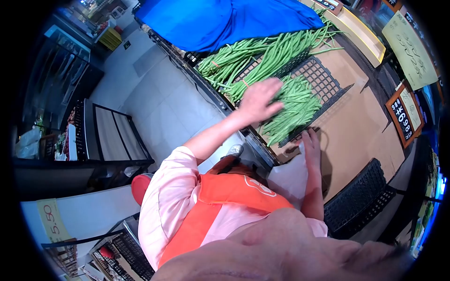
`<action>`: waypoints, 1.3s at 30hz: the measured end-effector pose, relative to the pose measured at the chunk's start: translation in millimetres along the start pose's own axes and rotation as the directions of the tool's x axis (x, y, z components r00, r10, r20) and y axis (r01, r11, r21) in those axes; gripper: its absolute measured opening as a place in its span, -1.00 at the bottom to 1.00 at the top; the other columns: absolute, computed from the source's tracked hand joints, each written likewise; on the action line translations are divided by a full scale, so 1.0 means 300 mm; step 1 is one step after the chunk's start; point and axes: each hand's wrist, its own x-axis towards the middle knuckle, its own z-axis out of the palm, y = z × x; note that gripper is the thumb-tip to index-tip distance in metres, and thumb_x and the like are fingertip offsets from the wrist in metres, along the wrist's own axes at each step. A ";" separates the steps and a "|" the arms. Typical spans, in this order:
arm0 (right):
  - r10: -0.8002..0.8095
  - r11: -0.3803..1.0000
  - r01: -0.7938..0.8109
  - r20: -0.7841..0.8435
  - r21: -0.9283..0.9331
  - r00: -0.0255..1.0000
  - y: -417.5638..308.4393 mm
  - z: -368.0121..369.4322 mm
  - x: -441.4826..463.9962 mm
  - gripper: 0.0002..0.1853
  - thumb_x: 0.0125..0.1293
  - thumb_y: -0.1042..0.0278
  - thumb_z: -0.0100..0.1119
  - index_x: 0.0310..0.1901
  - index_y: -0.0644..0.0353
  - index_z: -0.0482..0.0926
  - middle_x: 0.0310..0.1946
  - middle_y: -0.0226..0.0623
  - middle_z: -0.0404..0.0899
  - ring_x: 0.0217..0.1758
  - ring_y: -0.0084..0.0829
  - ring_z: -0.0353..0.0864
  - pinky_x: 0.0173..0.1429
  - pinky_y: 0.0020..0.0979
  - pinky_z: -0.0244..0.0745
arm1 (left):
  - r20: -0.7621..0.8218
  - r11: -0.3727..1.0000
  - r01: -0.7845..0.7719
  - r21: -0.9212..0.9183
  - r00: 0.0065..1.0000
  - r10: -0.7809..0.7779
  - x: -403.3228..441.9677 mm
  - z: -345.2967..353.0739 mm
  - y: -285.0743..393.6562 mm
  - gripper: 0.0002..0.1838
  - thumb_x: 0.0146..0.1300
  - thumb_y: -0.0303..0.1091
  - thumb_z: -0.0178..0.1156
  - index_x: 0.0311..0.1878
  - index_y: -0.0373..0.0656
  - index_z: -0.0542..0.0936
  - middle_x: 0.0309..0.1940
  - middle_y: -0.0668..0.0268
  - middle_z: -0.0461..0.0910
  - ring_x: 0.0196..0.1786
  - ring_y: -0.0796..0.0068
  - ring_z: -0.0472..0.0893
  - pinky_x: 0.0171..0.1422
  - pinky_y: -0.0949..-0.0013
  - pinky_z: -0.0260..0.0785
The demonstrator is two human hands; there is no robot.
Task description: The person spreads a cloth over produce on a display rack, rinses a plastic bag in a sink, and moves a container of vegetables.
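My left hand (260, 100) is over the pile of short green beans (296, 104), its fingers apart and slightly blurred. The beans lie in a black plastic mesh crate (323, 80), covering its near part. My right hand (311, 144) is at the crate's near corner with its fingers stretched towards the rim; whether it grips the rim I cannot tell. A pale, whitish sheet or bag (289, 179) hangs beside my right wrist. Beyond the crate lie bundles of long beans (281, 55), some tied with bands.
A blue cloth (229, 21) covers the far end of the stand. Brown cardboard (356, 136) lines the stand to the right. A black crate (361, 196) stands at the near right. Price signs (405, 114) line the right edge. Tiled floor (159, 89) lies to the left.
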 end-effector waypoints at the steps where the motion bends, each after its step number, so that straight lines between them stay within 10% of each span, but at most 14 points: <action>1: 0.102 0.994 -0.102 -0.019 -0.030 0.995 -0.113 -0.003 -0.059 -0.42 0.30 0.11 0.06 0.21 0.38 0.29 -0.30 -0.27 0.56 -0.34 -0.63 0.47 -0.28 -0.60 0.34 | -0.164 0.997 -0.030 0.065 0.986 0.040 0.015 -0.057 -0.053 -0.53 0.04 -0.15 0.28 0.01 -0.16 0.50 -0.03 0.13 0.54 0.05 0.14 0.53 0.12 0.20 0.37; 4: -0.064 0.994 0.050 -0.142 -0.101 0.988 -0.111 -0.098 -0.117 -0.52 0.30 0.08 0.06 0.12 0.25 0.43 -0.56 -0.38 0.50 -0.55 -0.71 0.30 -0.44 -0.61 0.19 | -0.257 0.918 0.287 0.272 0.941 -0.218 -0.008 -0.111 -0.381 -0.59 -0.01 -0.08 0.32 -0.23 -0.21 0.55 -0.29 0.13 0.58 -0.25 0.16 0.58 -0.21 0.20 0.43; 5: 0.137 0.989 -0.113 -0.297 0.095 0.945 -0.182 -0.089 -0.146 -0.56 0.29 0.03 0.08 0.03 0.21 0.51 -0.61 -0.41 0.48 -0.57 -0.72 0.28 -0.45 -0.60 0.17 | -0.110 0.800 0.387 0.459 0.918 -0.381 0.000 -0.143 -0.479 -0.51 -0.02 0.05 0.31 -0.26 -0.23 0.54 -0.31 0.10 0.58 -0.26 0.14 0.57 -0.23 0.16 0.42; 7: -0.067 0.982 -0.014 -0.421 -0.188 0.905 -0.256 -0.203 -0.161 -0.60 0.28 0.01 0.10 -0.05 0.17 0.55 -0.64 -0.43 0.46 -0.58 -0.70 0.29 -0.45 -0.60 0.15 | -0.004 0.748 0.432 0.503 0.867 -0.498 -0.001 -0.157 -0.643 -0.36 -0.10 0.21 0.30 -0.22 -0.24 0.52 -0.32 0.06 0.56 -0.21 0.07 0.54 -0.18 0.09 0.40; 10: -0.456 0.888 0.246 -0.668 -0.389 0.588 -0.374 -0.323 -0.137 -0.73 0.33 0.20 0.05 -0.18 0.26 0.56 -0.63 -0.41 0.44 -0.54 -0.67 0.32 -0.42 -0.60 0.21 | 0.169 0.764 0.442 0.470 0.804 -0.570 0.042 -0.143 -0.749 -0.23 -0.18 0.29 0.32 -0.13 -0.27 0.49 -0.26 0.03 0.55 -0.10 0.04 0.53 -0.06 0.05 0.39; 14: -0.607 0.791 0.208 -0.781 -0.576 0.149 -0.606 -0.327 0.012 -0.73 0.31 0.27 0.07 -0.14 0.32 0.55 -0.40 -0.29 0.55 -0.38 -0.59 0.45 -0.28 -0.57 0.37 | 0.358 0.839 0.447 0.310 0.763 -0.538 0.115 -0.150 -0.810 -0.33 -0.20 0.12 0.37 -0.17 -0.28 0.51 -0.27 0.01 0.59 -0.12 0.09 0.58 -0.03 0.13 0.39; 18: -0.480 0.876 0.187 -0.769 -0.444 0.422 -0.564 -0.222 0.152 -0.78 0.28 0.23 0.13 -0.24 0.22 0.58 -0.57 -0.47 0.48 -0.53 -0.71 0.36 -0.48 -0.64 0.20 | 0.525 0.743 0.659 -0.120 0.677 -0.516 0.158 -0.175 -0.986 -0.49 -0.17 -0.13 0.41 -0.22 -0.30 0.52 -0.41 0.10 0.61 -0.36 0.22 0.62 -0.21 0.23 0.46; 20: -0.421 0.893 0.161 -0.657 -0.420 0.625 -0.598 -0.046 0.148 -0.82 0.26 0.28 0.14 -0.27 0.22 0.59 -0.59 -0.49 0.46 -0.53 -0.71 0.36 -0.46 -0.64 0.19 | 0.733 0.326 0.830 -0.452 0.554 -0.394 0.204 -0.218 -1.044 -0.64 -0.07 -0.30 0.39 -0.23 -0.26 0.53 -0.51 0.18 0.57 -0.59 0.41 0.57 -0.50 0.40 0.44; 30: -0.264 0.851 0.114 -0.230 -0.513 0.937 -0.598 0.418 0.185 -0.82 0.20 0.31 0.14 -0.21 0.18 0.57 -0.50 -0.45 0.54 -0.47 -0.68 0.41 -0.39 -0.57 0.31 | 0.829 -0.275 0.782 -0.559 0.528 -0.184 0.321 -0.452 -1.046 -0.80 0.16 -0.42 0.21 -0.19 -0.26 0.45 -0.55 0.23 0.53 -0.63 0.46 0.54 -0.59 0.50 0.50; 33: -0.259 0.806 0.150 -0.114 -0.572 0.959 -0.545 0.536 0.209 -0.76 0.21 0.28 0.13 -0.15 0.20 0.56 -0.39 -0.42 0.58 -0.41 -0.60 0.48 -0.29 -0.51 0.40 | 0.703 0.260 0.794 -0.549 0.607 -0.370 0.232 -0.359 -0.974 -0.53 0.09 -0.34 0.27 0.02 -0.33 0.35 -0.27 0.05 0.56 -0.46 0.38 0.60 -0.47 0.37 0.49; 35: -0.193 0.758 0.082 -0.102 -0.648 0.976 -0.495 0.588 0.231 -0.72 0.20 0.20 0.11 -0.12 0.15 0.56 -0.40 -0.22 0.62 -0.40 -0.37 0.58 -0.22 -0.36 0.47 | 0.640 0.765 0.623 -0.164 0.657 -0.398 0.158 -0.298 -0.920 -0.35 0.07 -0.23 0.28 0.14 -0.36 0.25 -0.15 -0.04 0.54 -0.27 0.18 0.61 -0.19 0.23 0.48; 36: -0.187 0.719 0.071 -0.094 -0.691 0.978 -0.472 0.606 0.243 -0.69 0.20 0.13 0.09 -0.10 0.10 0.56 -0.45 -0.07 0.62 -0.39 -0.18 0.65 -0.16 -0.24 0.51 | 0.625 0.895 0.420 0.151 0.661 -0.415 0.128 -0.259 -0.914 -0.24 0.07 -0.15 0.28 0.23 -0.37 0.18 -0.08 -0.08 0.53 -0.13 0.07 0.60 -0.02 0.17 0.45; 39: -0.115 0.615 0.000 -0.089 -0.788 0.989 -0.454 0.649 0.255 -0.59 0.21 0.04 0.06 0.00 0.11 0.46 -0.37 -0.02 0.62 -0.27 -0.02 0.62 -0.13 -0.12 0.48 | 0.477 0.945 0.273 0.182 0.815 -0.328 0.108 -0.223 -0.853 -0.07 -0.08 0.00 0.36 0.22 -0.41 0.16 -0.01 -0.15 0.43 0.09 -0.04 0.44 0.09 0.08 0.34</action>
